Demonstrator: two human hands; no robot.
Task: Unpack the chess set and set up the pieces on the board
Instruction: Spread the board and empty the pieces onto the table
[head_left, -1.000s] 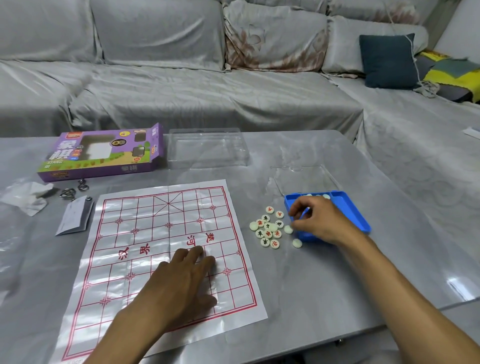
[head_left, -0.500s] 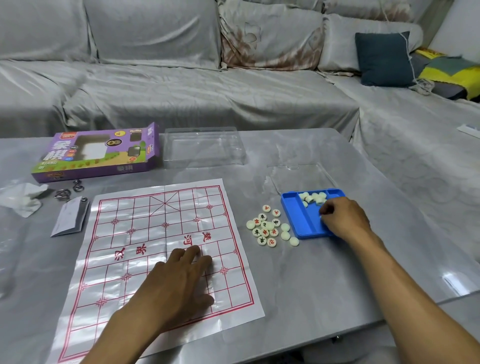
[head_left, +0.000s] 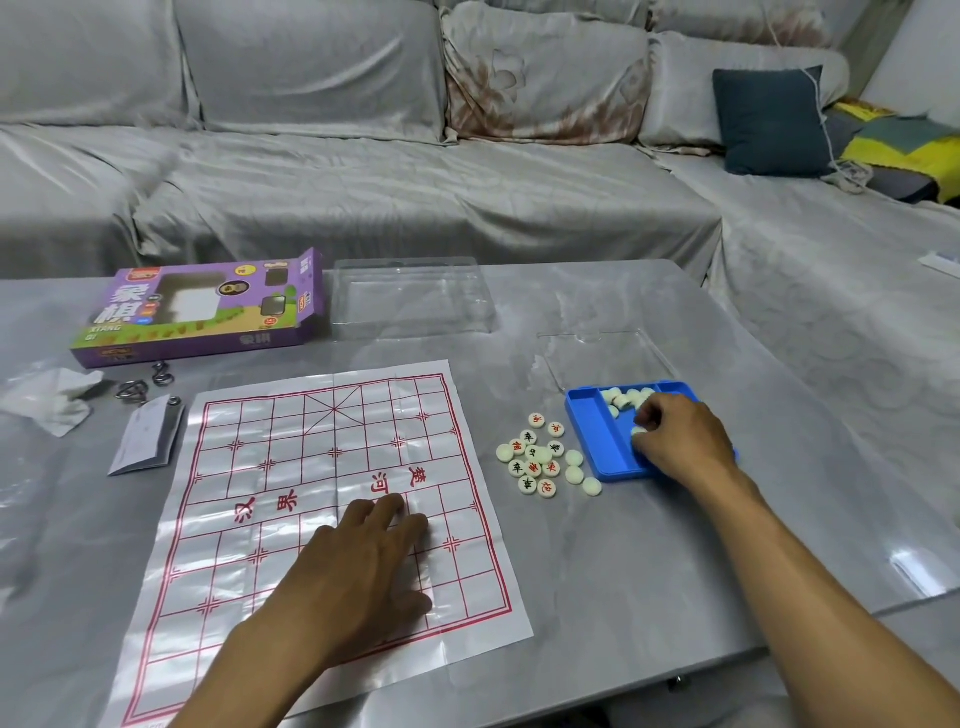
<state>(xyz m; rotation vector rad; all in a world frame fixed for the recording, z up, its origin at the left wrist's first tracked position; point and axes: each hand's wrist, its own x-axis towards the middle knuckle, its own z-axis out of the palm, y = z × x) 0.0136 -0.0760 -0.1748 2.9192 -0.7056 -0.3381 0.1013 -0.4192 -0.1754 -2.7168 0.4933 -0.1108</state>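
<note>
Head view, right hand: reaches into the blue tray, fingers curled over the pale round pieces there; one piece sits at the fingertips, though an actual pinch cannot be told.
Left hand: lies flat, palm down, fingers straight, pressing on the near half of the paper board; grasps nothing.
Blue tray: on the table, right of the board; more pieces bunched in its far compartment, left compartment bare.
Loose pieces: small cluster on the table between board and tray, some with red or black characters up, some blank side up.
Paper board: spread flat, red grid, creased; no pieces on it.
Clear lid: just behind the tray.
Clear case: farther back, beside the purple box.
Left edge: folded leaflet, metal rings, crumpled tissue.
Background: grey covered sofa, dark cushion.
</note>
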